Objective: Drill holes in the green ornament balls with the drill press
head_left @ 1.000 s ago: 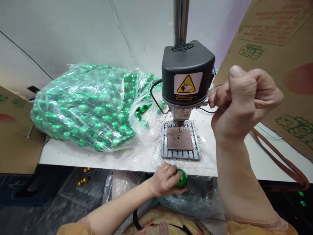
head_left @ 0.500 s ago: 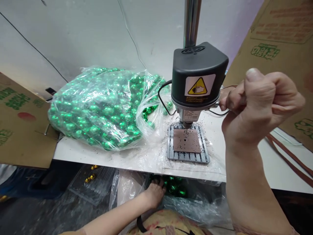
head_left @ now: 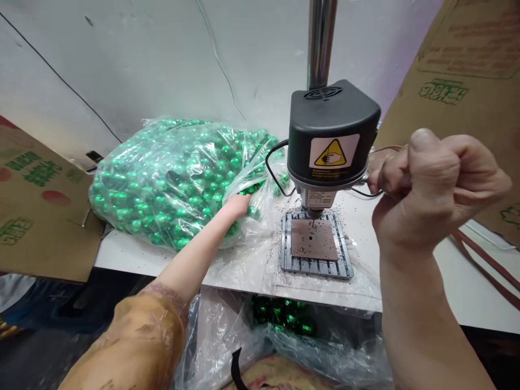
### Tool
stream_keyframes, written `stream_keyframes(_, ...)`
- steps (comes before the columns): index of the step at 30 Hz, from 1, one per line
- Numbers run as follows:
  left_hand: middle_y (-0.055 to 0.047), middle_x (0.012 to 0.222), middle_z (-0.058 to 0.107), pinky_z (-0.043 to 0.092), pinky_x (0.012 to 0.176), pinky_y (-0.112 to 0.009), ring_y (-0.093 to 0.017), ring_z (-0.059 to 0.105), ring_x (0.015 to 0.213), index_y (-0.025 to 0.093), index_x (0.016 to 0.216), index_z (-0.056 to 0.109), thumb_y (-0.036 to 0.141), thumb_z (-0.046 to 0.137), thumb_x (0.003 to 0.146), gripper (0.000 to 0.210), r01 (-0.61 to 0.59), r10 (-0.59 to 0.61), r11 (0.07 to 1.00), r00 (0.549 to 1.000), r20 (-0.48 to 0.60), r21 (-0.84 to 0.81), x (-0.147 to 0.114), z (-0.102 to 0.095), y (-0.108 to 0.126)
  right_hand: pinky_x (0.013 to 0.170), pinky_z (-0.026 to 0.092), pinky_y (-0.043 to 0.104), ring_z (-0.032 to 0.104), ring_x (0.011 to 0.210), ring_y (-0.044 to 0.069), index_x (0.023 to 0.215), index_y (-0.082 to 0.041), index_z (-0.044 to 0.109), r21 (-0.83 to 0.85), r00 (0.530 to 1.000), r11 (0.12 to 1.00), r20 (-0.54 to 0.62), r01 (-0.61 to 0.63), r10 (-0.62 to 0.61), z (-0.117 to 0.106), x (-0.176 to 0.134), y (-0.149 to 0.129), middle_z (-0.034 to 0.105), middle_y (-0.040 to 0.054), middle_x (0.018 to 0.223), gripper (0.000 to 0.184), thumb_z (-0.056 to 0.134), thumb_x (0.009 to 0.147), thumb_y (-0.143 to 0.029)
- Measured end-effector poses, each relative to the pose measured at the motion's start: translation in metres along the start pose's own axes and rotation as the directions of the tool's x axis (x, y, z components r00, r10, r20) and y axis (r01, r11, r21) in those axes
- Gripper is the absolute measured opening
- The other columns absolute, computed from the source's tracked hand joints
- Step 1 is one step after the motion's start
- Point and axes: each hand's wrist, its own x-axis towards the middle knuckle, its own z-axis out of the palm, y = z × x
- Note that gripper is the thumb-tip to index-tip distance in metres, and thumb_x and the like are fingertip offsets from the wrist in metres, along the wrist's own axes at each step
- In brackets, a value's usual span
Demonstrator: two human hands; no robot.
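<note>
Green balls [head_left: 162,179]: small, round, glossy and faceted like foil or thin plastic; you can judge them light, hollow and easy to dent, and slick enough to roll away.
Bag [head_left: 134,162]: thin clear film, soft and crinkly, heaped on the counter [head_left: 134,254] left of the drill; its open mouth faces the machine.
Left hand [head_left: 236,205]: your grip is at the bag's mouth, fingers reaching in among the balls; whether they are closed on one you cannot tell, since the film and balls hide the fingertips.
Where to hold: take one ball across its widest part with fingertips, lightly, not by the film.
Right hand [head_left: 436,189]: your grip is a tight fist, clamped around the drill's thin feed lever [head_left: 371,179], raised beside the head.
Drill press [head_left: 333,141]: hard black plastic housing with a yellow warning label, on a polished steel column [head_left: 320,43].
Base plate [head_left: 314,244]: grey ribbed metal with a brown flat pad, a hole in it, under the bit.
Counter surface: white, flat, speckled with dark drilling dust.
Below the counter: another clear bag [head_left: 284,317] with green balls.
Sides: brown cardboard [head_left: 36,211] panels, stiff, printed green.
</note>
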Motion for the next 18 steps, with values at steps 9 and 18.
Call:
stream_keyframes(9,-0.007,0.096,0.067,0.051,0.082,-0.034,-0.023,0.066,0.088,0.014,0.127,0.057,0.017,0.072,0.075,0.054,-0.159,0.115,0.943,0.980,-0.161,-0.292,-0.011,-0.004,-0.008,0.051,0.032,0.028,0.038,0.044,0.003,0.054,-0.018,0.040,0.017,0.999,1.000,-0.042,0.010,-0.009,0.001,-0.001,0.002,0.035,-0.0079,0.047,0.042,0.062,0.089,-0.021)
stream_keyframes(18,-0.006,0.099,0.070,0.049,0.060,-0.026,-0.016,0.067,0.072,0.019,0.129,0.059,0.043,0.071,0.081,0.054,0.117,0.317,-0.006,0.942,0.109,-0.993,-0.073,0.033,0.054,0.050,0.032,0.026,0.037,0.043,0.003,0.056,-0.018,0.038,0.050,0.999,0.998,-0.029,0.045,-0.044,0.002,0.000,0.003,0.036,-0.0080,0.046,0.041,0.060,0.090,-0.018)
